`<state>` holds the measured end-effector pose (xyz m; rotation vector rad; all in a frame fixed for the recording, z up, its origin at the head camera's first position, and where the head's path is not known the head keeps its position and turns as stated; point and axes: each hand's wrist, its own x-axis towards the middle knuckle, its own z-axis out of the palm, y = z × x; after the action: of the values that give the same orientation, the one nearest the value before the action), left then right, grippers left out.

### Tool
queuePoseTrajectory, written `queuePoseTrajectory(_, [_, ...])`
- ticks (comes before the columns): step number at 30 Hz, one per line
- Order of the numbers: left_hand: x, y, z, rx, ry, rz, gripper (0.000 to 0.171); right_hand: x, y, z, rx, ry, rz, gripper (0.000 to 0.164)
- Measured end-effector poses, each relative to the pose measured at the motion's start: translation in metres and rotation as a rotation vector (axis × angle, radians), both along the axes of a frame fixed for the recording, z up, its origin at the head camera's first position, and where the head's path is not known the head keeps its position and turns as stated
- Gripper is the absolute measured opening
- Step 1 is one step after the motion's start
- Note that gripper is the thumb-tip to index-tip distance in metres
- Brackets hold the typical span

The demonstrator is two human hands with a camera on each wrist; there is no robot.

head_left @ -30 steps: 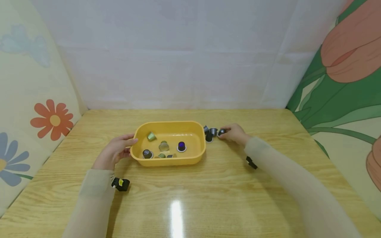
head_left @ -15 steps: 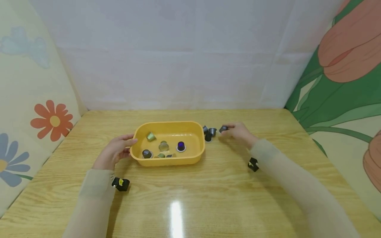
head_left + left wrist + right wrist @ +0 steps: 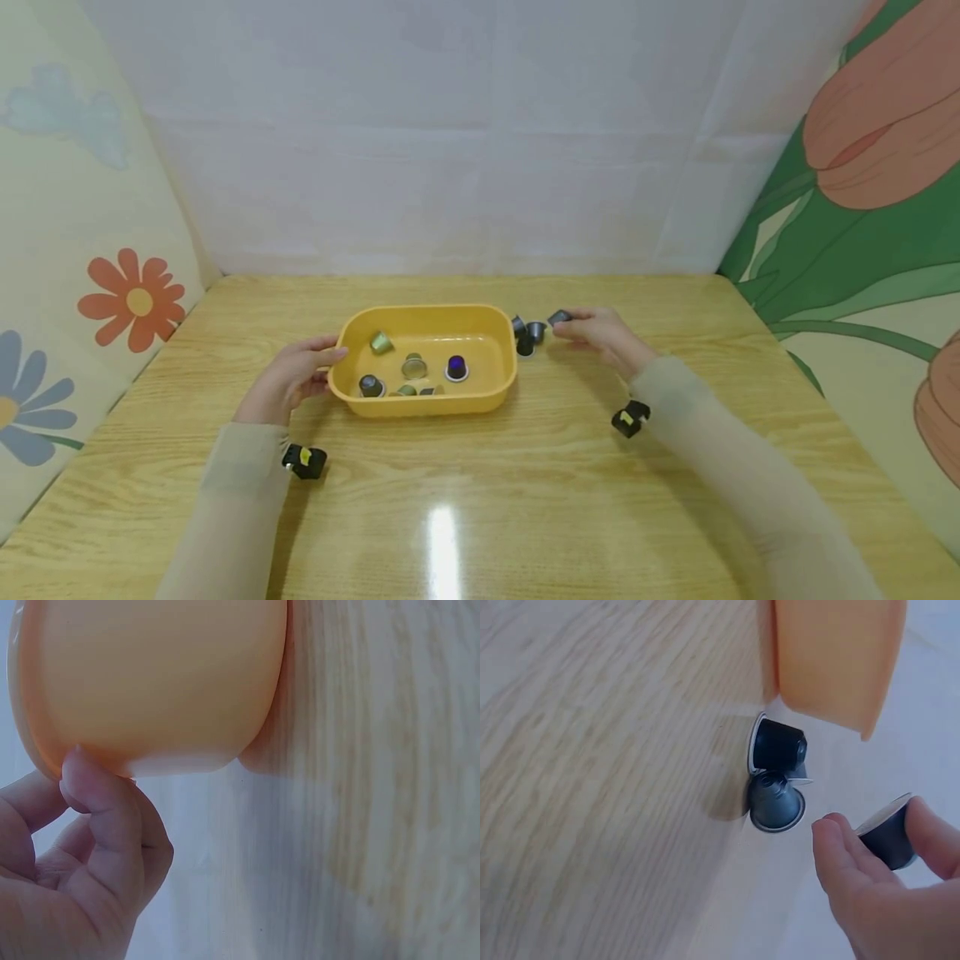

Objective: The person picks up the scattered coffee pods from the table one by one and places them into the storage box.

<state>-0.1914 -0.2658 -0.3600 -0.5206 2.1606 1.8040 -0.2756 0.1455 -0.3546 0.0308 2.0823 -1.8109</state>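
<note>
My left hand [image 3: 288, 379] grips the left end of a yellow plastic tub [image 3: 427, 407] by its rim; in the left wrist view the thumb and curled fingers meet at that rim. My right hand [image 3: 600, 333] pinches a dark coffee capsule [image 3: 889, 838] between thumb and fingers, tilted and held above the table. Just left of it, outside the tub's right end, several dark capsules [image 3: 536, 332] lie close together. Inside the tub are a green capsule [image 3: 381, 342], a purple one [image 3: 456, 367], a dark one [image 3: 371, 386] and others partly hidden by the front wall.
The wooden table [image 3: 525, 492] ends at a white cloth backdrop [image 3: 465, 150]. Flower-painted panels stand on the left and right. A small black camera [image 3: 304, 461] sits at the left wrist, another black camera [image 3: 630, 418] at the right.
My right hand has lifted slightly with its capsule, which has moved away from the cluster's level and tipped over. The left hand and tub stay in place.
</note>
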Motion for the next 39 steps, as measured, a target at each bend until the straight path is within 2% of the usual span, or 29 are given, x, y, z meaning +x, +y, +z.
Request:
queuePoseTrajectory(24, [0.0, 0.0, -0.002, -0.01, 0.009, -0.018, 0.063, 0.01, -0.03, 0.022, -0.236, -0.124, -0.02, 0.043])
queuePoseTrajectory(28, [0.0, 0.001, -0.002, -0.005, 0.012, -0.022, 0.063, 0.01, -0.036, 0.023, -0.25, -0.151, -0.024, 0.042])
queuePoseTrajectory(34, [0.001, 0.003, 0.0, 0.005, 0.015, -0.017, 0.062, 0.009, -0.041, 0.022, -0.258, -0.146, -0.002, 0.044])
queuePoseTrajectory(39, [0.002, 0.004, 0.0, 0.009, 0.013, -0.015, 0.062, 0.009, -0.045, 0.022, -0.282, -0.164, -0.02, 0.044])
